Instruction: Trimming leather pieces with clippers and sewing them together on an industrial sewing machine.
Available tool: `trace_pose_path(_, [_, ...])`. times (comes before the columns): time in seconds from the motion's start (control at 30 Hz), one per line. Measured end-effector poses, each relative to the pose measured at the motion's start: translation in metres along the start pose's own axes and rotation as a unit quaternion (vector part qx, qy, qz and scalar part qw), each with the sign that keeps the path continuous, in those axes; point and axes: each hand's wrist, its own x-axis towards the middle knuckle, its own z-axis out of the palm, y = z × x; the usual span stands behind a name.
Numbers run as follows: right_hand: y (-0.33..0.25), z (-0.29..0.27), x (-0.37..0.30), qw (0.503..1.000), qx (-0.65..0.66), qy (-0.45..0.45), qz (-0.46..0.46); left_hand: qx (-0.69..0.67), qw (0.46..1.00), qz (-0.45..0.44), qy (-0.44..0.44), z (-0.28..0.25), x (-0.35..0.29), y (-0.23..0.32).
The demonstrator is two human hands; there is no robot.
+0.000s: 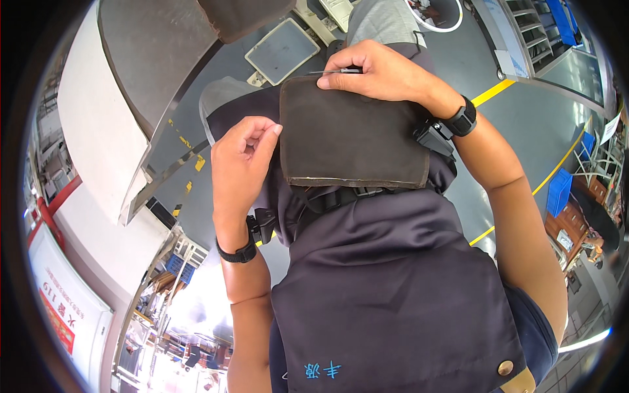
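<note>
A flat, dark brown rectangular leather-like piece (354,134) lies across my lap, its near edge showing a pale, rough line. My right hand (383,71) is closed at its far edge, around a slim tool (337,71) with a thin metal tip and a dark end. The tip points left along that edge, and the tool's exact kind is unclear. At the left edge of the brown piece, my left hand (239,160) has thumb and forefinger pinched together. Whatever sits between those fingertips is too small to make out. A dark apron (393,295) covers my front and thighs.
To the upper left stands a table with a dark grey top (157,59), bearing another brown piece (246,16). A grey pedal plate (283,52) is on the floor beyond my knees. Further right are a metal rack (527,29) and a blue crate (559,192).
</note>
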Motion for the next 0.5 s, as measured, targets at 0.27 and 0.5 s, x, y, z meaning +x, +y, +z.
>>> trace_pose_path(0.27, [-0.001,0.001,-0.001,1.000,0.018,0.000,0.016,-0.014,0.996,0.089,-0.002,-0.003,0.003,-0.005])
trace_pose_path(0.5, [-0.002,0.002,-0.004,1.000,0.002,-0.008,0.005,-0.016,0.984,0.167,-0.060,0.014,0.005,0.010])
